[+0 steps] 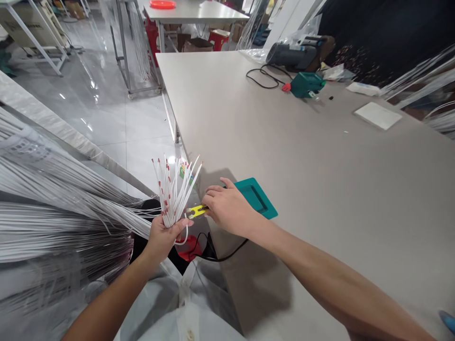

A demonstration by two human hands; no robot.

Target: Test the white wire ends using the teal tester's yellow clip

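Pale clothing is filling the lower edge. The left hand is closing around a bunch of red-tipped white wires, fanning upward beside the table. The right hand is pinching a yellow tool, pointing toward the wires; contact is not showing clearly. A teal tray is lying beyond the right wrist.

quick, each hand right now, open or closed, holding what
Left hand: closed, holding a bundle of red-tipped white wires.
Right hand: closed, holding a yellow tool.
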